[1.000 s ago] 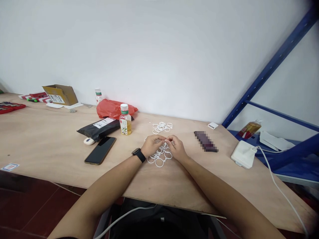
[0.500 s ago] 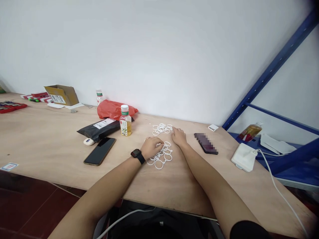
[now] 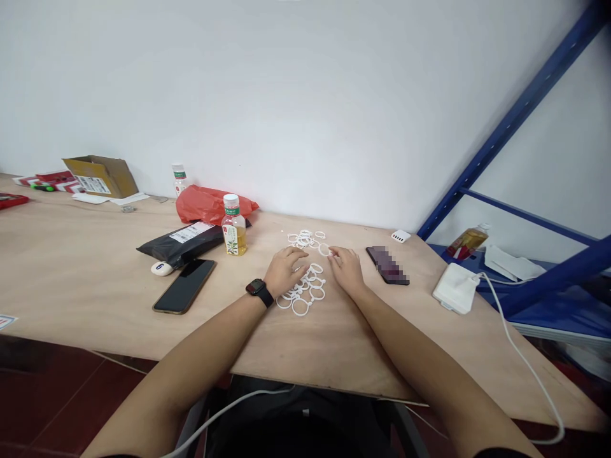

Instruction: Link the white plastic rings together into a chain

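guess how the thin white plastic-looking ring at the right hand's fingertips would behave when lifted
The white ring is probably light, its band being so slender. It likely is fairly stiff, as its round outline shows no sag.

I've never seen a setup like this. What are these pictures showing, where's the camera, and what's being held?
No machine here, just a person working bare-handed. Every picture comes from one camera worn on the head, looking forward and down. On the table lie a nearer cluster of white rings and a farther cluster. The right hand pinches a white ring; the left hand is open at the nearer cluster's edge. Farther left are a bottle, a phone and a black package.
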{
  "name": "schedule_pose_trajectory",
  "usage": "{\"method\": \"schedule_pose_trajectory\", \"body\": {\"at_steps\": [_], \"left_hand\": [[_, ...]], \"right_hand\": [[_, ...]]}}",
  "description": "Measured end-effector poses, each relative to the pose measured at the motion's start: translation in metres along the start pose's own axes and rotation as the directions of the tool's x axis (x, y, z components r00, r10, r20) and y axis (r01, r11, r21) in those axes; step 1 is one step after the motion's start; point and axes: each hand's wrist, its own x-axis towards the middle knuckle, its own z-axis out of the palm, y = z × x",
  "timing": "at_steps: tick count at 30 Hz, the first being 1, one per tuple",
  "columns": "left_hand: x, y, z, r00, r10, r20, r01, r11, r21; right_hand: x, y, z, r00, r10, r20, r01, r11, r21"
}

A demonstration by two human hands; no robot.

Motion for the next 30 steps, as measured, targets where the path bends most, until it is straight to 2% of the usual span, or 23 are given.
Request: {"method": "schedule_pose_trajectory", "body": {"at_steps": [3, 9, 15, 20, 26, 30], "left_hand": [[0.0, 0.005, -0.002, 0.998, 0.047, -0.028, -0.047, 0.998, 0.029], [-0.001, 0.014, -0.002, 0.996, 0.033, 0.085, -0.042, 0.994, 0.105], [0.0, 0.013, -0.001, 0.993, 0.001, 0.115, -0.008, 0.998, 0.059], [0.0, 0.013, 0.002, 0.995, -0.039, 0.088, 0.044, 0.998, -0.052], [0.001, 0.012, 0.008, 0.995, -0.083, 0.049, 0.095, 0.941, -0.324], [0.0, 0.012, 0.01, 0.983, -0.17, 0.066, 0.182, 0.905, -0.386]], "right_hand": [[-0.017, -0.019, -0.011, 0.991, -0.136, 0.014, 0.136, 0.99, 0.035], [-0.023, -0.042, -0.01, 0.956, -0.288, -0.064, 0.294, 0.947, 0.127], [-0.022, -0.046, -0.008, 0.939, -0.303, -0.166, 0.335, 0.916, 0.221], [-0.023, -0.048, -0.011, 0.928, -0.294, -0.23, 0.351, 0.895, 0.274], [-0.023, -0.055, -0.013, 0.944, -0.253, -0.214, 0.314, 0.89, 0.332], [-0.021, -0.059, -0.011, 0.947, -0.222, -0.233, 0.297, 0.883, 0.363]]}}
